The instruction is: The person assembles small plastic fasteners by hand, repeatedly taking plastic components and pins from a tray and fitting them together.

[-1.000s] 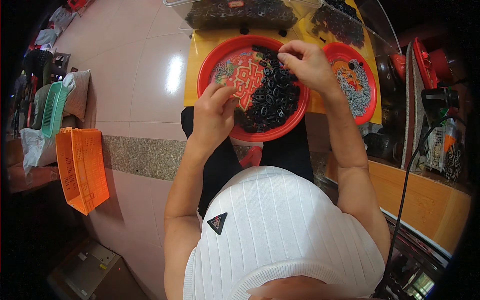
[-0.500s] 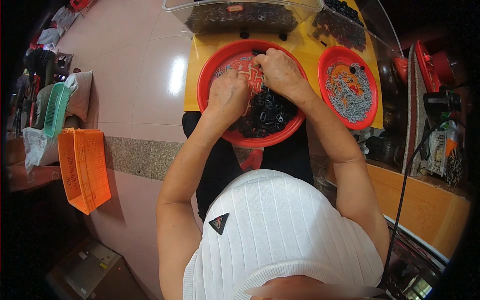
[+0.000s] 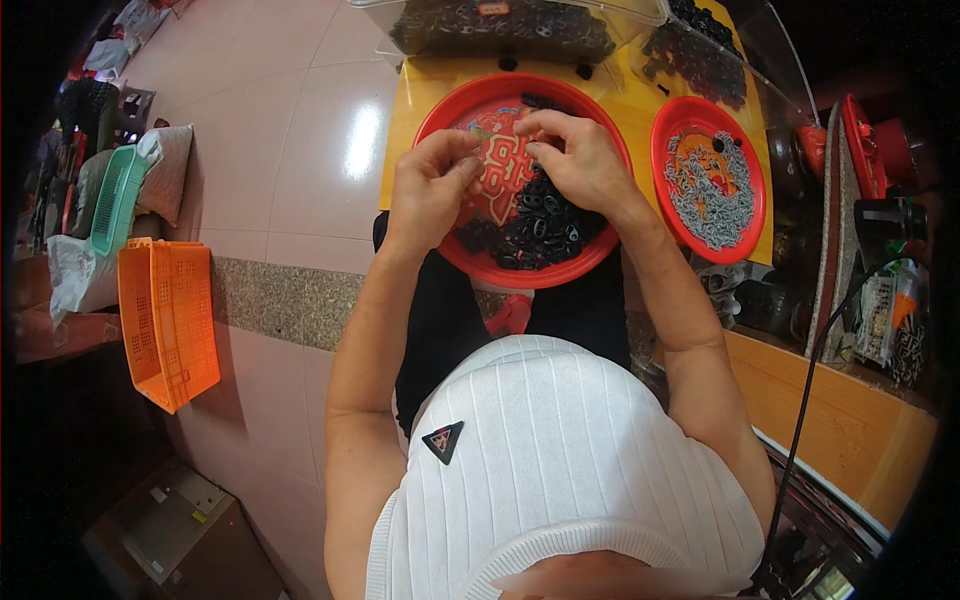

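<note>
Fingers (image 3: 545,122) half-curled, any pinched piece impossible to tell, left hand (image 3: 425,195) and right hand (image 3: 585,168) hover over a round red tray (image 3: 540,275) of black holed parts (image 3: 545,230); grey screws (image 3: 730,222) sit separately rightward, seemingly for easy reach.

- The large tray (image 3: 540,278) is showing red, patterned in pale loops.
- Inside it, small pieces (image 3: 545,225) are gleaming black.
- Right of it, a smaller tray (image 3: 659,175) is showing red, its bits (image 3: 715,215) grey.
- Beyond it, the table (image 3: 425,80) is showing yellow.
</note>
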A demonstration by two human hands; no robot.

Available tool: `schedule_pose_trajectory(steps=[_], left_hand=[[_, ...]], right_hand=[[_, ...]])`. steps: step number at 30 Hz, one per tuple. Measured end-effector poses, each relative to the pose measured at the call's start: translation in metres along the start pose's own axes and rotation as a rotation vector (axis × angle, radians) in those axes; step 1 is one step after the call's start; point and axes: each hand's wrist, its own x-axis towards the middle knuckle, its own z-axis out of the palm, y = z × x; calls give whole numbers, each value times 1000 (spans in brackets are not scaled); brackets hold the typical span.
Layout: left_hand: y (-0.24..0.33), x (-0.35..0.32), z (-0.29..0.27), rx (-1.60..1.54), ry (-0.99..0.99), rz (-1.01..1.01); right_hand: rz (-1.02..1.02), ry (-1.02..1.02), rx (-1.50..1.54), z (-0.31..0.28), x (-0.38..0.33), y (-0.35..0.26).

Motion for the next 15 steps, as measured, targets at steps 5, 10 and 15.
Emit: schedule_pose_trajectory(steps=[5,10,15], left_hand=[[1,-17,-8,-367,-26,-98],[1,-27,-6,-584,-98,-103],[-5,-26,-6,-570,-86,-58]], right_hand=[[320,-173,517,-6,-16,-21],[374,-196,761,-3,-27,-26],[390,-141,772,4,-30,-30]])
